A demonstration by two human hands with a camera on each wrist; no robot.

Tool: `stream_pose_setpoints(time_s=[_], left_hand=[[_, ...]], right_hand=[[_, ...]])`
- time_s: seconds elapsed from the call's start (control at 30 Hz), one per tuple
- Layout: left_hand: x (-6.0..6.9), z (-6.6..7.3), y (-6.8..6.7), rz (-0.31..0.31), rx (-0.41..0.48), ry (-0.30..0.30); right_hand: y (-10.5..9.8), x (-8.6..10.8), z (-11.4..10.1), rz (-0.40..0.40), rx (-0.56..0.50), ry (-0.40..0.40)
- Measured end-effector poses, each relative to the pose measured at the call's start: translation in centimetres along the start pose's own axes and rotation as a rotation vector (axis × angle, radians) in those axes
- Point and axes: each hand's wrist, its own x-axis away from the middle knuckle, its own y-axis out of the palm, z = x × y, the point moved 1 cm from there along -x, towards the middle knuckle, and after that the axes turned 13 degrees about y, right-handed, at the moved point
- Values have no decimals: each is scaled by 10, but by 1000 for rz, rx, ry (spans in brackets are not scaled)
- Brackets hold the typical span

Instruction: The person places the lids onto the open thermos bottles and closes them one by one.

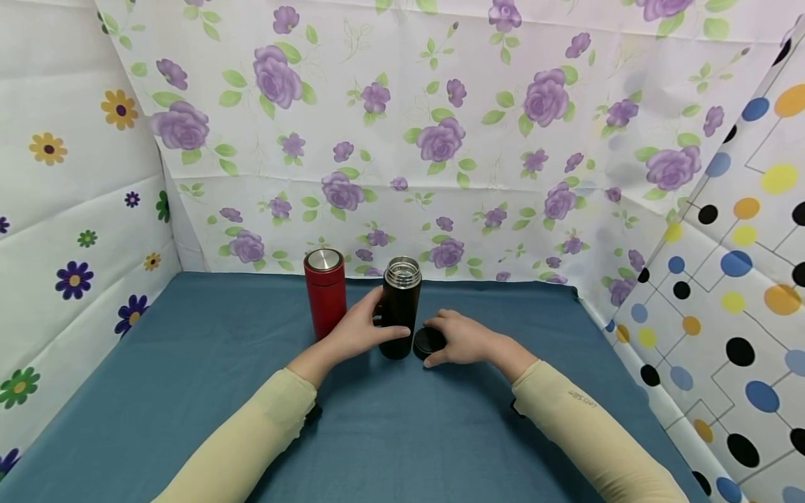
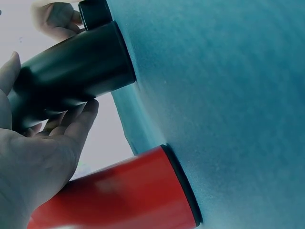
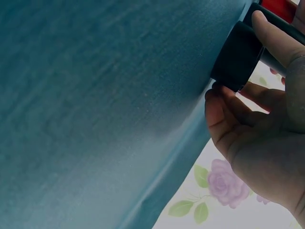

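A black thermos flask [image 1: 400, 307] stands upright on the table, its lid off and its steel threaded mouth showing. My left hand [image 1: 365, 325] holds the flask from the left, thumb on the near side and fingers behind; the left wrist view shows the fingers along the dark body [image 2: 76, 67]. Just right of the flask's base, the black lid [image 1: 430, 342] sits on the cloth. My right hand [image 1: 462, 339] grips this lid between thumb and fingers, as the right wrist view also shows the lid [image 3: 238, 56] from the side.
A red thermos flask [image 1: 325, 300] with a silver-topped cap stands upright, just left of the black one and close to my left hand. Blue cloth [image 1: 402, 433] covers the table. A floral sheet [image 1: 402, 140] hangs behind it, with patterned sheets at both sides.
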Motion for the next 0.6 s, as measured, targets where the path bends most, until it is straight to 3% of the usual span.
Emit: stream_pose_setpoints(time_s=[0.6], left_hand=[[1, 0, 0, 7, 0, -13]], right_hand=[[4, 0, 0, 15, -7, 7]])
